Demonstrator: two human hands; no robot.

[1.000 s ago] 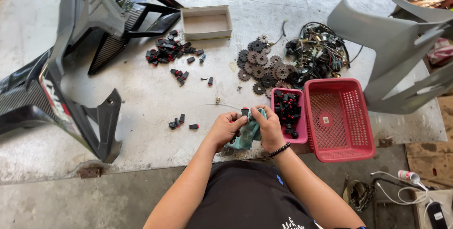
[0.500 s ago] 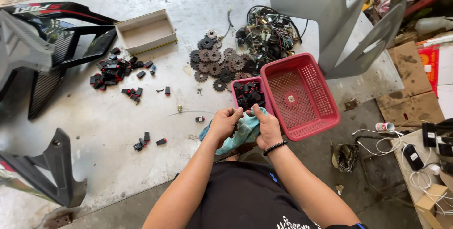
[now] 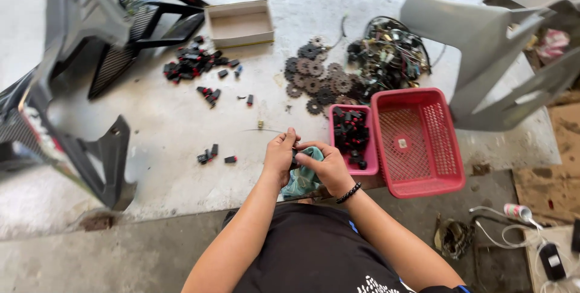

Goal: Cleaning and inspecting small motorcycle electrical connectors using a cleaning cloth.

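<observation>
My left hand point(image 3: 280, 155) and my right hand point(image 3: 326, 166) meet over the near edge of a concrete slab point(image 3: 175, 130). Together they pinch a small black part point(image 3: 294, 159), mostly hidden by the fingers. My right hand also holds a teal rag point(image 3: 302, 179) that hangs below both hands. Just right of the hands stands a small pink tray point(image 3: 370, 163) filled with black-and-red parts. A larger red basket point(image 3: 420, 142) sits beside it, with a small disc on its floor.
Loose black parts lie in a pile point(image 3: 192, 63) and in a few clusters point(image 3: 208, 155). Further back are a small cardboard box point(image 3: 239, 24), several rusty sprockets point(image 3: 317, 81) and a wire tangle point(image 3: 386, 57). Motorcycle fairings stand at left point(image 3: 72, 75) and right point(image 3: 483, 57).
The head camera has swung, so the scene shifted in view. Both hands stay together on the small part and rag at the slab's edge.
</observation>
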